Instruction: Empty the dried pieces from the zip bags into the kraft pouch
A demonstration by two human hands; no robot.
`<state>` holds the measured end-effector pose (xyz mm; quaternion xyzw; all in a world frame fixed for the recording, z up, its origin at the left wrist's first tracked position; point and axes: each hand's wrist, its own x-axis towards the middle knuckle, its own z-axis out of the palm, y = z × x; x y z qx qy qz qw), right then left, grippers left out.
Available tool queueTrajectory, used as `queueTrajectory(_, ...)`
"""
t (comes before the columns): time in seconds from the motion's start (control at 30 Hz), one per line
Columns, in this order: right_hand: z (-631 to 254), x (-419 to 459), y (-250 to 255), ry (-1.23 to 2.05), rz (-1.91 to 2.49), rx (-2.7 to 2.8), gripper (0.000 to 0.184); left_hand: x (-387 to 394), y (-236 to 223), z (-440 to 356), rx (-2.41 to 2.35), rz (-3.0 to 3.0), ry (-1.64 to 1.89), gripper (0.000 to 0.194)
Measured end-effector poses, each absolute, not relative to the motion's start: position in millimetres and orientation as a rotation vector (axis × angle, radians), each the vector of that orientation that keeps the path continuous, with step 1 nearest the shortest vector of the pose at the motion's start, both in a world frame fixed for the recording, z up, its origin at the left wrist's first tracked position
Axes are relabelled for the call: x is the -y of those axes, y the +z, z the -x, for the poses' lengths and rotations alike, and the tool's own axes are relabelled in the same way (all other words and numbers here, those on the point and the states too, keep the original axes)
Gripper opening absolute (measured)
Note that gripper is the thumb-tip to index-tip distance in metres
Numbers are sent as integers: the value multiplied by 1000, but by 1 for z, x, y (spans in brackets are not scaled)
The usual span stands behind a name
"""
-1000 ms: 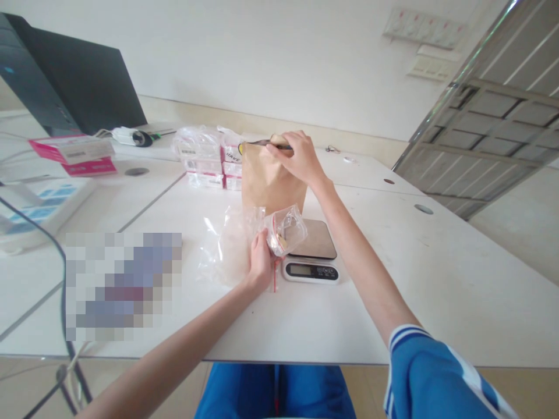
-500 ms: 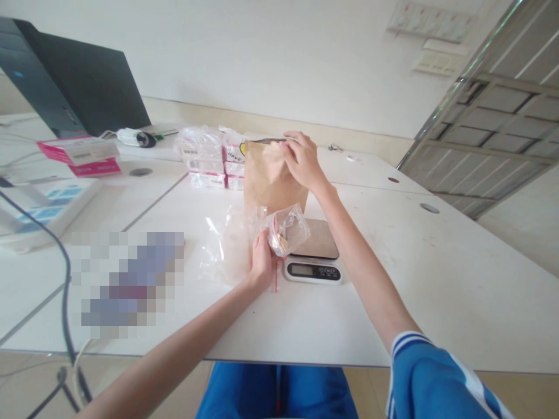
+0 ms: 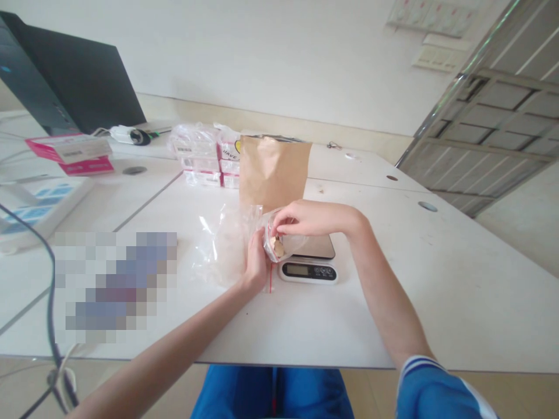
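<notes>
My left hand is wrapped around a clear zip bag with a red seal line, its mouth held open. Inside the bag lie small tan pieces. My right hand reaches over from the right, with its fingers curled together at the bag's mouth; whatever they hold is hidden. Just behind both hands stands a brown paper bag, upright and open at the top. Below my right hand is a digital kitchen scale, its plate partly covered. More clear zip bags lie left of my left hand.
Plastic-wrapped white and pink boxes are stacked beside the paper bag. Farther left are pink boxes, a black computer case and a white tray-like object with blue patches. Dark cables hang over the left front edge.
My right hand has left the top edge of the paper bag and come down to the mouth of the zip bag. My left hand keeps hold of the zip bag.
</notes>
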<state>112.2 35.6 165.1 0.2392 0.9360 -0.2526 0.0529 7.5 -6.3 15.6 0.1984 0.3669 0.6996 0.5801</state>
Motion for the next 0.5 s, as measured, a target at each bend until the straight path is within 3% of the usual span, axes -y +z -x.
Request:
queueTrajectory(0.13, -101, -31, 156, -639, -902, -2760, 18, 6, 18, -10, -812, -481, 1684, 28)
queueTrajectory(0.3, -98, -32, 151, -711, -666, -2710, 17, 6, 15, -9, -832, -500, 1776, 25)
queueTrajectory(0.5, -95, -28, 149, -525, -736, -2688, 33, 9, 18, -8, -862, -495, 1795, 15)
